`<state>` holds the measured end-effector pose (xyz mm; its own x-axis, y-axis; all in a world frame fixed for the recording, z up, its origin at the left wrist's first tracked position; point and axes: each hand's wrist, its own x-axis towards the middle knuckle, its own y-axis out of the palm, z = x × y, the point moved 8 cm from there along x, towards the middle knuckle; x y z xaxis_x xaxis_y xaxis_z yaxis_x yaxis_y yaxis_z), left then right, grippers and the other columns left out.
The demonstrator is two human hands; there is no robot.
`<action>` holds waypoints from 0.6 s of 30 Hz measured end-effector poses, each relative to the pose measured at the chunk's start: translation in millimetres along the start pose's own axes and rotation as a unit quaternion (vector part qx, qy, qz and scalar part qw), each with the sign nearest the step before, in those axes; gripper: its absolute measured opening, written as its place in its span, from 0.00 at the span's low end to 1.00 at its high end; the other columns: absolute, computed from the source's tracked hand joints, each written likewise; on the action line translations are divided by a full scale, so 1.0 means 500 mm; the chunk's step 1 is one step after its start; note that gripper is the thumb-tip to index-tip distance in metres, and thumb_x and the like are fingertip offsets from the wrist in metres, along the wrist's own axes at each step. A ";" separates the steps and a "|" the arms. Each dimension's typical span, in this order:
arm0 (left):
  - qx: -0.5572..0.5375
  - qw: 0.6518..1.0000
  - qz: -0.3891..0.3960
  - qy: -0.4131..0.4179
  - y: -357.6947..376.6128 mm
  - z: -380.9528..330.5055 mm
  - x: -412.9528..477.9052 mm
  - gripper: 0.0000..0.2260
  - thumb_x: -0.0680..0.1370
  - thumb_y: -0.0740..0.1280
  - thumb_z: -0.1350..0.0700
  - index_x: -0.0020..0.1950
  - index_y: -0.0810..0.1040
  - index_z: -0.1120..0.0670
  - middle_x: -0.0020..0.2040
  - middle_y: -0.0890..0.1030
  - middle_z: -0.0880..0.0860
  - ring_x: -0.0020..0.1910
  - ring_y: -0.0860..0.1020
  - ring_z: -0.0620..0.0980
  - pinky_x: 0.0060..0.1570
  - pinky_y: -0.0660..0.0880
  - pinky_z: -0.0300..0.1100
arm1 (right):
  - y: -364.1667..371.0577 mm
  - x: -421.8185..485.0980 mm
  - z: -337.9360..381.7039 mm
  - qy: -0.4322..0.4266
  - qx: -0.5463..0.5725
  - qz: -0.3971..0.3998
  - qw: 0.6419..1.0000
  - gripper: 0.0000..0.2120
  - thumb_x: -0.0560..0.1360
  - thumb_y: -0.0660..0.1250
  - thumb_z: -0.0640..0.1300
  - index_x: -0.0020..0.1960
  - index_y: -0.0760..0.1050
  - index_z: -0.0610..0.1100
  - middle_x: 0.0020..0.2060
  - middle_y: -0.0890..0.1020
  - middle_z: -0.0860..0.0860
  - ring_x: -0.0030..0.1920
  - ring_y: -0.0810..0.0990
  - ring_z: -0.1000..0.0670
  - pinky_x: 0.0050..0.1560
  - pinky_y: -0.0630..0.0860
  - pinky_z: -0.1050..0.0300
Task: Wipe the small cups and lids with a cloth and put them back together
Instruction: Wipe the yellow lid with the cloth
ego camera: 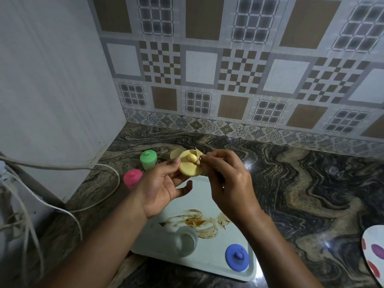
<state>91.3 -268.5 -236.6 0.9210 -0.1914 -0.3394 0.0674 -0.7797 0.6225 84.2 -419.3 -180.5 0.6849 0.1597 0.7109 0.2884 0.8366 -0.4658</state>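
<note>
My left hand (164, 188), centre frame, holds the yellow lid (190, 166) at its rim with curled fingers, knob facing me, raised above the far edge of the tray (209, 267). My right hand (228, 183) is just right of it, thumb and forefinger pinched on a thin beige scrap of cloth (197, 153) set against the knob. Most of that scrap is hidden by my fingers. A pale yellow round shape (175, 154) shows behind the lid; I cannot tell what it is. The white tray lies at lower centre on the marbled counter (301, 183) and carries a brown smear (195, 222). A clear cup (185, 242) lies on its side on the tray, mouth towards me. A blue lid (236, 257) sits knob-up at the tray's near right corner. Left of my hands, on the counter, stand a green-lidded cup (148, 160) and a pink-lidded cup (133, 177), near each other. Cables (62, 169) trail at far left. A spotted plate (374, 252) is cut off at the lower right edge.
</note>
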 end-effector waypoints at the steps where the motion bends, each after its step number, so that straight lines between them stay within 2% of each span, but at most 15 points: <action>1: -0.010 1.000 -0.004 0.005 -0.001 0.000 0.001 0.08 0.74 0.65 0.57 0.52 0.80 0.56 0.49 0.84 0.56 0.44 0.83 0.48 0.47 0.75 0.48 | 0.002 -0.005 0.005 -0.002 0.003 0.001 1.000 0.08 0.78 0.71 0.33 0.57 0.84 0.36 0.53 0.80 0.43 0.50 0.81 0.51 0.49 0.79 0.63; 5: -0.038 0.999 0.007 -0.007 -0.004 0.011 -0.003 0.11 0.77 0.63 0.58 0.56 0.80 0.58 0.53 0.83 0.57 0.47 0.83 0.50 0.49 0.75 0.51 | 0.010 -0.021 0.014 -0.002 0.015 0.014 1.000 0.08 0.78 0.72 0.34 0.56 0.84 0.37 0.53 0.79 0.44 0.48 0.80 0.54 0.47 0.75 0.68; 8: -0.017 0.999 0.011 -0.034 -0.008 0.015 -0.004 0.11 0.78 0.63 0.55 0.57 0.80 0.57 0.53 0.84 0.57 0.50 0.83 0.52 0.50 0.75 0.54 | 0.003 -0.018 0.001 0.012 0.012 0.007 1.000 0.07 0.78 0.72 0.35 0.55 0.85 0.38 0.54 0.80 0.44 0.48 0.81 0.54 0.48 0.74 0.70; 11: 0.032 0.999 0.002 -0.038 -0.010 0.013 -0.001 0.10 0.76 0.66 0.54 0.55 0.80 0.55 0.51 0.84 0.55 0.48 0.83 0.50 0.47 0.74 0.52 | -0.001 -0.010 -0.004 0.018 0.005 0.002 1.000 0.08 0.77 0.72 0.35 0.55 0.85 0.38 0.54 0.81 0.44 0.50 0.82 0.52 0.50 0.77 0.68; 14: 0.027 0.999 -0.007 -0.015 -0.008 0.014 0.002 0.06 0.73 0.67 0.57 0.48 0.81 0.54 0.48 0.85 0.54 0.45 0.83 0.47 0.45 0.73 0.50 | -0.004 -0.004 -0.007 0.033 0.001 -0.011 0.999 0.09 0.77 0.71 0.33 0.57 0.83 0.38 0.53 0.81 0.45 0.51 0.82 0.52 0.51 0.80 0.63; 18: -0.009 1.000 0.004 0.007 0.002 0.015 0.001 0.09 0.74 0.66 0.59 0.53 0.78 0.56 0.50 0.84 0.54 0.49 0.82 0.49 0.46 0.76 0.49 | 0.001 -0.007 0.001 0.024 -0.003 -0.010 1.000 0.09 0.77 0.71 0.34 0.57 0.83 0.37 0.52 0.80 0.45 0.49 0.82 0.51 0.47 0.80 0.61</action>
<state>89.0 -274.1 -241.6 0.9268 -0.1884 -0.3250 0.0678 -0.7671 0.6379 81.8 -419.2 -182.9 0.7110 0.1176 0.6933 0.3055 0.8364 -0.4551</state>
